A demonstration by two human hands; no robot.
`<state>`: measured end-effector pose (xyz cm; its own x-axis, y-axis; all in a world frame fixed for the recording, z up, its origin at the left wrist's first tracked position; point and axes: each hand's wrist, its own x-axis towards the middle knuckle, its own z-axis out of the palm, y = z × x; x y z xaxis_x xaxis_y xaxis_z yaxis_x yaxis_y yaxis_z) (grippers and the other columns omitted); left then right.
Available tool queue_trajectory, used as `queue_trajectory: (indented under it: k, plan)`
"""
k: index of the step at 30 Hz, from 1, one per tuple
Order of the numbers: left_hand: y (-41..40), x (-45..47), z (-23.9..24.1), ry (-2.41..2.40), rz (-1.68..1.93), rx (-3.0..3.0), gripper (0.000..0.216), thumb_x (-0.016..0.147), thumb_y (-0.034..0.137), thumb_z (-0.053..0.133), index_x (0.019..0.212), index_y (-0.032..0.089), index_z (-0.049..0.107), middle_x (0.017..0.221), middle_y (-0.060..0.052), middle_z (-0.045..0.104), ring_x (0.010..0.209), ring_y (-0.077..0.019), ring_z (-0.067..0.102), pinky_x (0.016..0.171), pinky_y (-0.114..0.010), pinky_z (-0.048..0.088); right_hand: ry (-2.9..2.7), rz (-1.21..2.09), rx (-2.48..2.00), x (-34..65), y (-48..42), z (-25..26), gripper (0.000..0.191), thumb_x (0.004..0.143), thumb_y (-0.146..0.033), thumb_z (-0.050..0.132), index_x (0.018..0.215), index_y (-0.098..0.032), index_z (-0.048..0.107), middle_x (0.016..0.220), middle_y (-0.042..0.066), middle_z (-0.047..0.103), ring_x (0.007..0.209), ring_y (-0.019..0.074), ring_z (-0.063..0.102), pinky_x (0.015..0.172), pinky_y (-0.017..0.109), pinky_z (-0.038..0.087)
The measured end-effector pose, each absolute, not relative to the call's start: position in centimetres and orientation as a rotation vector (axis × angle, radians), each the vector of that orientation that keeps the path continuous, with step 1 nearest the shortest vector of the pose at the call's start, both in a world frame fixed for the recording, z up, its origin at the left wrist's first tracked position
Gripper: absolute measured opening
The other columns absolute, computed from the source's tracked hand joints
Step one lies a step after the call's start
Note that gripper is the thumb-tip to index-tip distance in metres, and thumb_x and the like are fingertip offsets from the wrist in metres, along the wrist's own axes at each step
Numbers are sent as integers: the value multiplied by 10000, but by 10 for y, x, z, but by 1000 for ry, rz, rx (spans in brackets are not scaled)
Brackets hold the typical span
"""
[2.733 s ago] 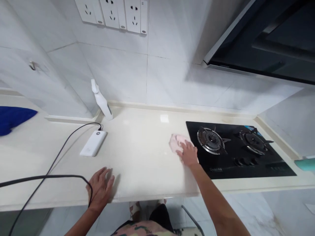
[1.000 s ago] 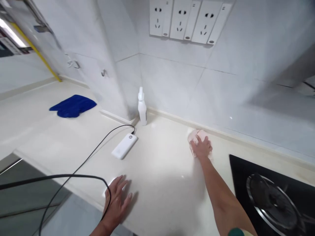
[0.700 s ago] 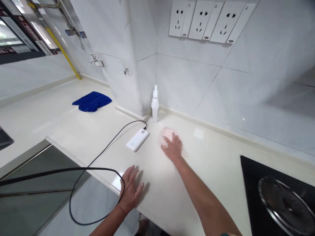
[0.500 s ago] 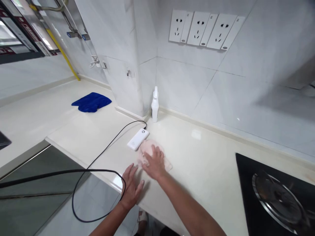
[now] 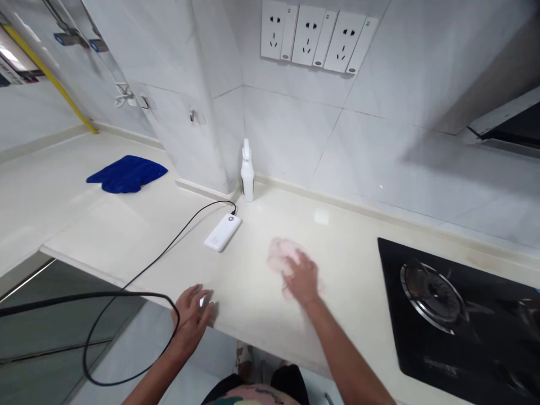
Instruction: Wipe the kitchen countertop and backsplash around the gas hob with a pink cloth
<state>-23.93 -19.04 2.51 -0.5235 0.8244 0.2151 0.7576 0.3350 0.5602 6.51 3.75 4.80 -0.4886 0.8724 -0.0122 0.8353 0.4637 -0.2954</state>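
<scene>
A pale pink cloth [image 5: 280, 254] lies on the cream countertop [image 5: 253, 304], blurred by motion. My right hand [image 5: 302, 277] presses down on it from above, its fingers over the cloth. By the front edge of the counter rests my left hand [image 5: 192, 315], fingers spread and holding nothing. A white power bank [image 5: 223, 232] lies flat between my hands and the wall, a black cable [image 5: 185, 229] plugged into its far end. Behind it a white spray bottle [image 5: 247, 174] stands upright in the wall corner.
To the right, a black gas hob [image 5: 405, 337] with a round burner is set in the counter. A crumpled blue cloth [image 5: 126, 174] lies on the left section. The black cable loops over the front edge near my left wrist. Wall sockets [image 5: 310, 36] sit above.
My right hand has slid the pink cloth rightward, away from the power bank. My left hand is now farther from it, near the counter edge. The view has shifted right, showing more hob.
</scene>
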Motion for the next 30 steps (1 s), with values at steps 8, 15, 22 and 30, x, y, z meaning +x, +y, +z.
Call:
queue_trajectory:
  k: [8,15,22,30]
  plan:
    - [-162,-300,34,2636,836,1417,367,969,457,530,1215,230,681,1442,-184,616,1453,-374,526,1236,-672,379,-1897,74,-2308,194,69,47,554,1054,-413,516,1554,-190,598,1743,223,317,1548,403,378,1235,598,303]
    - [-146,-295,33,2745,856,1296,421,980,520,503,1243,219,633,1474,-161,589,1444,-378,526,1254,-631,353,-2358,384,-1755,77,-43,34,513,957,-468,701,1446,-313,696,1766,124,325,1611,484,259,1260,645,280]
    - [-145,-303,41,2692,714,1320,553,1018,553,446,1328,138,638,1489,-207,611,1472,-371,510,1278,-618,350,-2755,722,-732,-48,-118,46,700,888,-799,710,1483,-439,627,1806,63,255,1637,441,207,1264,692,235]
    - [-137,-311,39,2697,642,1377,547,1021,584,407,1309,174,626,1463,-202,619,1421,-419,531,1216,-739,391,-2728,279,-691,-61,-126,41,215,1103,-375,542,1215,-325,718,1537,47,571,1425,311,471,1174,560,428]
